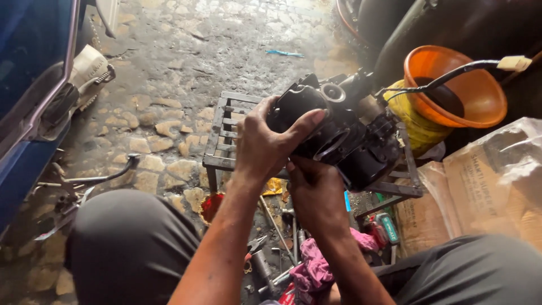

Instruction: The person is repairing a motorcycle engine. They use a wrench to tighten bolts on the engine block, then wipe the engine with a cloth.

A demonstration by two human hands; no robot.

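I have both hands on a black engine block [344,135], greasy and heavy-looking, held just above a small metal-frame stand [226,133] that serves as my surface. My left hand [262,144] wraps the near-left face of the block, thumb stretched along its top edge toward a round port, the fingers [307,121] closed tight on the casing. My right hand [316,192] sits underneath, cupping the lower side; its fingers are curled up behind the block, so I read them as clamped on it, though the tips are hidden from me. I judge this as the handling step: the block is being turned or steadied so one face can be got at. The next move calls for a firm two-handed hold and slow rotation, since the casing looks oily and a black cable [451,73] with a pale connector trails from its far side toward an orange funnel [468,96] sitting on a yellow container [415,127]. Beyond my fingers, to the right, lies a cardboard box [491,186]. Below my wrists, on the stone floor [180,68], are scattered hand tools [276,248] and a pink rag [316,265], close to my knees.
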